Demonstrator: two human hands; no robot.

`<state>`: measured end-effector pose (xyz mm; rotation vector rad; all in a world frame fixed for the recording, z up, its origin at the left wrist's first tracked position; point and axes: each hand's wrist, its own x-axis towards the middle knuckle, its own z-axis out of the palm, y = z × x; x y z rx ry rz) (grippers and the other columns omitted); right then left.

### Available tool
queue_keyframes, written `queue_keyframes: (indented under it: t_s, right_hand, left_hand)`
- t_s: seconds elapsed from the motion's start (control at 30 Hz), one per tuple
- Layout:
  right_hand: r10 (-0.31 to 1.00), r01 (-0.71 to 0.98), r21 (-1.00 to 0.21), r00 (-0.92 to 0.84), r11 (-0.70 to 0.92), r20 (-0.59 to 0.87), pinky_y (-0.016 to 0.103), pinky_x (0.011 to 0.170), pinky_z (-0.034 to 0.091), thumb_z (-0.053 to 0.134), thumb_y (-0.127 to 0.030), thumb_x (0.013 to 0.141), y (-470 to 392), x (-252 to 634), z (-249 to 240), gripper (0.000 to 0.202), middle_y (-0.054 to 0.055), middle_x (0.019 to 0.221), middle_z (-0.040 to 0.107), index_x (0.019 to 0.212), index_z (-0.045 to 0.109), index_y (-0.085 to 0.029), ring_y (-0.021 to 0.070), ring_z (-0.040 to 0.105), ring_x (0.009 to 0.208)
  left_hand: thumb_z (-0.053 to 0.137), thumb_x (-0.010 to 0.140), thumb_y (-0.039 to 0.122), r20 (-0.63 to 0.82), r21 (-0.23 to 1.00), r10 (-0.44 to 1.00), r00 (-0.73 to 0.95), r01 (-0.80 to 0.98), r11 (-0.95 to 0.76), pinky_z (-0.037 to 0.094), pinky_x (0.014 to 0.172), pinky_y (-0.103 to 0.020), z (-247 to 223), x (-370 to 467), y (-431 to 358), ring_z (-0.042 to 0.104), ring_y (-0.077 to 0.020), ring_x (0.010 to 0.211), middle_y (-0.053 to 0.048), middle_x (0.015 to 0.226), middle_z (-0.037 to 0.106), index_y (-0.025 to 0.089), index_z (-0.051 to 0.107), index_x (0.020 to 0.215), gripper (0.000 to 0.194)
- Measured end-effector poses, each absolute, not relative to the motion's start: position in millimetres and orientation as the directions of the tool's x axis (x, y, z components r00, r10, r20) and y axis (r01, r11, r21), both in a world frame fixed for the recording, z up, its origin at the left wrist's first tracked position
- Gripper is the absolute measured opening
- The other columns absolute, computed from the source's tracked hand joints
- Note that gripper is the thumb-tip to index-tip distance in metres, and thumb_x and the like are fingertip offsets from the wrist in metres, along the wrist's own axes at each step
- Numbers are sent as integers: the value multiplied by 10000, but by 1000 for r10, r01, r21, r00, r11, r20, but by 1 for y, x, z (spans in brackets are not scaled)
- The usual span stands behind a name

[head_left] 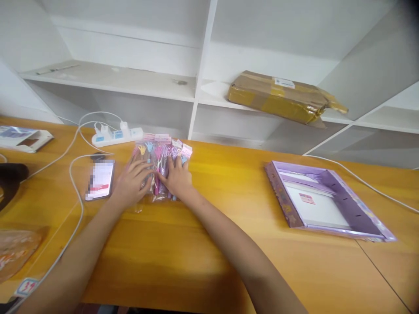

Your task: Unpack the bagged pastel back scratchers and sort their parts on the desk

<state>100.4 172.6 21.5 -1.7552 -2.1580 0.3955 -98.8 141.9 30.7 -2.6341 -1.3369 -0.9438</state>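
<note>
A row of clear plastic packets [160, 189] lies on the table in front of me, with slim coloured sticks inside. Each stick ends in a little hand shape, in yellow, blue, pink or purple, beneath a pink header card. Across the left part of the row rests my left hand [132, 181], its fingers stretched forward and apart. My right hand [180, 178] lies over the right packets with fingers spread and the thumb pointing left, close to the left hand's fingertips. Both hands touch the packets from above. Part of the row is hidden beneath them.
A phone [100, 179] and a white power strip [117, 136] with cables lie at the left. To the right is an open purple box [284, 205] containing a purple hand-tipped stick [310, 176]. A taped carton [278, 96] sits on the white shelf [131, 83].
</note>
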Motion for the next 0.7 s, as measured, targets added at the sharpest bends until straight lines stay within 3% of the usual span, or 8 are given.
queue_keyframes:
  t_s: [0.07,0.2,0.3,0.37,0.47,0.53,0.63,0.7]
  right_hand:
    - [967,859,-444,-218,254,133,642,1079,506,450,-697,1042,176,110,18,825,207,1712,302,1699,328,-214,488,298,1513]
    - [935,735,-579,-246,352,256,554,1184,459,386,-520,1103,182,151,7,655,172,1706,318,1675,337,-204,358,428,1494]
    - [936,721,-603,-201,342,290,491,1276,362,422,-416,1088,179,193,-5,607,200,1686,325,1620,406,-122,323,382,1552]
    - [952,758,-585,-165,289,258,493,1291,330,466,-404,1068,170,218,-12,589,238,1618,396,1557,475,-76,340,386,1546]
    - [970,785,-577,-128,225,205,486,1215,420,511,-435,1053,150,237,-18,554,217,1427,560,1499,527,-107,325,546,1386]
    - [977,789,-578,-133,207,168,468,1143,478,538,-513,1043,136,234,-16,573,182,1334,622,1484,534,-147,308,620,1264]
    - [988,812,-563,-123,155,94,457,1090,503,587,-607,1005,126,211,-7,694,198,1392,618,1513,484,-145,329,635,1265]
    - [997,832,-549,-69,83,47,452,1057,519,690,-566,947,130,193,0,794,234,1459,576,1548,416,-125,360,628,1304]
  left_hand:
    - [545,1007,241,534,177,730,427,787,-590,388,1272,-559,33,-86,133,551,-316,1440,-117,1441,674,208,702,1297,331]
    - [600,959,284,506,121,798,327,889,-442,310,1293,-633,24,-82,132,361,-411,1584,-209,1609,522,131,616,1438,503]
    - [581,961,287,449,87,831,330,909,-408,323,1273,-659,13,-94,139,414,-426,1551,-229,1552,578,118,630,1421,493]
    - [564,960,240,487,81,820,302,919,-386,352,1258,-651,10,-98,142,421,-430,1545,-248,1550,569,91,606,1446,510]
    - [570,927,146,579,64,730,363,872,-485,375,1253,-639,13,-88,139,397,-421,1556,-230,1542,575,115,622,1431,508]
    - [565,918,110,588,59,663,463,794,-606,425,1224,-620,16,-70,132,491,-394,1477,-194,1445,649,158,682,1341,442]
    - [557,930,106,542,97,607,581,675,-732,501,1164,-566,15,-36,119,604,-347,1326,-163,1317,705,173,692,1301,400]
    - [538,931,89,520,177,604,604,616,-768,521,1148,-531,11,-17,111,619,-316,1297,-147,1313,704,176,654,1350,443]
